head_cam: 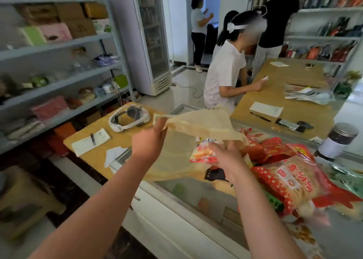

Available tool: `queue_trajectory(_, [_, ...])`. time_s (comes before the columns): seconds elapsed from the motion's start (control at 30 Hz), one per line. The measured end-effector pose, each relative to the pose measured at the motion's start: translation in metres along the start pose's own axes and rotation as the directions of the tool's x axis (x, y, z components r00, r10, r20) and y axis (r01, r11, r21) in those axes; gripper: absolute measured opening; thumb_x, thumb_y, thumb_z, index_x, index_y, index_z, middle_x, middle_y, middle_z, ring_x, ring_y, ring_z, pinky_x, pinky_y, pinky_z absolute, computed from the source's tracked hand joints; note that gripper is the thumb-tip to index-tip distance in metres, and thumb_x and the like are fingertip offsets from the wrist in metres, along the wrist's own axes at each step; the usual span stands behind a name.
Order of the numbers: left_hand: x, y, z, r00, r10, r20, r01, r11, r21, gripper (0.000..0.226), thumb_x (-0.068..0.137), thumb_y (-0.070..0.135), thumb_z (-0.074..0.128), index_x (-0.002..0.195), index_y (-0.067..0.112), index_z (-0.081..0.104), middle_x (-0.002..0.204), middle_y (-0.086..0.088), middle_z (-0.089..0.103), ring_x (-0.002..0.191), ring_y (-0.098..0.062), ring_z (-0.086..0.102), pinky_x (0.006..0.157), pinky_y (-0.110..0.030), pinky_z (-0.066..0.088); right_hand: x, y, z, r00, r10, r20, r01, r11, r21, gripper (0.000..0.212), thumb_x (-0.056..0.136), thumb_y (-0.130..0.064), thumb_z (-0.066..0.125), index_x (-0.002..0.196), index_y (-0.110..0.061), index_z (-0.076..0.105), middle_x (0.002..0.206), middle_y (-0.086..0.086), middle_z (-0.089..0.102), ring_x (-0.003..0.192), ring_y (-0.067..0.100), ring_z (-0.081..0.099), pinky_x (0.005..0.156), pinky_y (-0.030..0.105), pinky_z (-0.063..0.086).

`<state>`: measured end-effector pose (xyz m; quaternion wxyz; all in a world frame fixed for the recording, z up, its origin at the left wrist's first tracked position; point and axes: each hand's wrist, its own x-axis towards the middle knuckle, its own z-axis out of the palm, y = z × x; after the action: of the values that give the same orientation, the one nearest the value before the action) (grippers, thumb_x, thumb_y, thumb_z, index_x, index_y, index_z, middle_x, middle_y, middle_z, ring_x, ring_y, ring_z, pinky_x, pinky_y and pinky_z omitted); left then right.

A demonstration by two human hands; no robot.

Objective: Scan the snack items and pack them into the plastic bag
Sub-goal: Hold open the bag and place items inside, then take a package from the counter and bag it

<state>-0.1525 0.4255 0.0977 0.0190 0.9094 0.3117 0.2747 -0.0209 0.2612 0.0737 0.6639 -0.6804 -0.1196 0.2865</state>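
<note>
Left hand [149, 140] pinches bag [196, 121] rim, seemingly open.

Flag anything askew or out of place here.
The dark-lidded jar at far right looks tipped rather than upright, though lens distortion may exaggerate it. A white headset lies on the wooden table near the notepad, odd for a checkout. The snack packs are heaped loosely; nothing spilled.

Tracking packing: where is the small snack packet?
Head view: the snack packet is mid-frame in the right hand, under the raised plastic bag the left hand grips.
</note>
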Motion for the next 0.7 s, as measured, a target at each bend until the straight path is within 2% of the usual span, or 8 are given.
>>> queue_trajectory(0.07, [0.008, 0.006, -0.014, 1.0, 0.029, 0.001, -0.029, 0.999, 0.037, 0.037, 0.101, 0.03, 0.042, 0.136, 0.021, 0.048, 0.08, -0.013, 0.067, 0.068, -0.035, 0.063, 0.053, -0.03, 0.035, 0.012, -0.02, 0.007, 0.966, -0.162, -0.204, 0.18, 0.981, 0.072, 0.02, 0.084, -0.014, 0.063, 0.094, -0.016, 0.045, 0.113, 0.016, 0.051, 0.094, 0.026, 0.058, 0.078, 0.055, 0.055])
queue_trajectory(0.17, [0.019, 0.014, -0.028, 0.998, 0.064, -0.007, -0.063, 0.997, 0.047, 0.04, 0.101, 0.031, 0.04, 0.14, 0.023, 0.045, 0.082, -0.012, 0.066, 0.072, -0.034, 0.063, 0.054, -0.03, 0.031, 0.021, -0.04, 0.017, 0.942, -0.233, -0.24, 0.289, 0.929, 0.231, 0.056, 0.083, -0.026, 0.061, 0.132, -0.034, 0.035, 0.127, -0.008, 0.045, 0.106, 0.02, 0.056, 0.085, 0.047, 0.055])
queue_trajectory(0.23, [0.028, 0.019, -0.035, 0.997, 0.078, -0.012, -0.078, 0.997, 0.025, 0.041, 0.101, 0.032, 0.04, 0.14, 0.024, 0.045, 0.082, -0.012, 0.066, 0.074, -0.035, 0.063, 0.053, -0.03, 0.028, 0.022, -0.039, 0.029, 0.944, -0.238, -0.227, 0.296, 0.915, 0.273, 0.071, 0.081, -0.035, 0.066, 0.139, -0.047, 0.026, 0.134, -0.015, 0.039, 0.113, 0.016, 0.055, 0.087, 0.043, 0.054])
queue_trajectory(0.33, [0.042, 0.023, -0.043, 0.995, 0.094, -0.037, -0.094, 0.996, 0.008, 0.039, 0.101, 0.034, 0.039, 0.138, 0.025, 0.048, 0.085, -0.011, 0.067, 0.078, -0.034, 0.064, 0.055, -0.031, 0.03, 0.028, -0.019, 0.049, 0.983, -0.113, -0.146, 0.136, 0.977, 0.163, 0.076, 0.079, -0.031, 0.066, 0.14, -0.046, 0.025, 0.139, -0.006, 0.044, 0.109, 0.021, 0.061, 0.086, 0.045, 0.055])
queue_trajectory(0.4, [0.052, 0.018, -0.045, 0.993, 0.102, -0.055, -0.103, 0.995, -0.015, 0.038, 0.1, 0.036, 0.04, 0.135, 0.027, 0.05, 0.087, -0.009, 0.069, 0.08, -0.033, 0.065, 0.057, -0.03, 0.033, 0.031, -0.004, 0.065, 0.999, -0.012, -0.043, 0.02, 0.982, 0.187, 0.065, 0.085, -0.014, 0.063, 0.138, -0.034, 0.032, 0.127, 0.002, 0.054, 0.093, 0.022, 0.068, 0.072, 0.037, 0.059])
queue_trajectory(0.47, [0.062, 0.013, -0.047, 0.99, 0.119, -0.071, -0.123, 0.991, -0.056, 0.036, 0.099, 0.036, 0.04, 0.132, 0.029, 0.053, 0.089, -0.006, 0.07, 0.083, -0.031, 0.065, 0.059, -0.03, 0.034, 0.032, 0.009, 0.081, 0.998, 0.059, -0.001, -0.058, 0.978, 0.202, 0.049, 0.088, -0.008, 0.061, 0.128, -0.026, 0.038, 0.12, 0.007, 0.058, 0.086, 0.022, 0.069, 0.064, 0.033, 0.058])
queue_trajectory(0.57, [0.073, 0.003, -0.048, 0.985, 0.166, -0.056, -0.17, 0.981, -0.089, 0.034, 0.099, 0.036, 0.04, 0.128, 0.029, 0.056, 0.09, -0.005, 0.069, 0.085, -0.032, 0.065, 0.06, -0.031, 0.035, 0.044, 0.015, 0.103, 0.991, 0.123, -0.057, -0.104, 0.962, 0.254, 0.041, 0.091, -0.006, 0.056, 0.124, -0.021, 0.036, 0.111, 0.008, 0.055, 0.084, 0.02, 0.065, 0.064, 0.032, 0.056])
queue_trajectory(0.7, [0.084, -0.015, -0.044, 0.971, 0.229, -0.07, -0.238, 0.953, -0.189, 0.039, 0.096, 0.038, 0.032, 0.123, 0.025, 0.057, 0.082, -0.008, 0.067, 0.077, -0.035, 0.064, 0.056, -0.032, 0.038, 0.087, -0.013, 0.137, 0.963, 0.149, -0.224, -0.064, 0.936, 0.345, 0.015, 0.091, -0.002, 0.052, 0.097, -0.013, 0.043, 0.094, 0.007, 0.055, 0.079, 0.019, 0.06, 0.074, 0.036, 0.054])
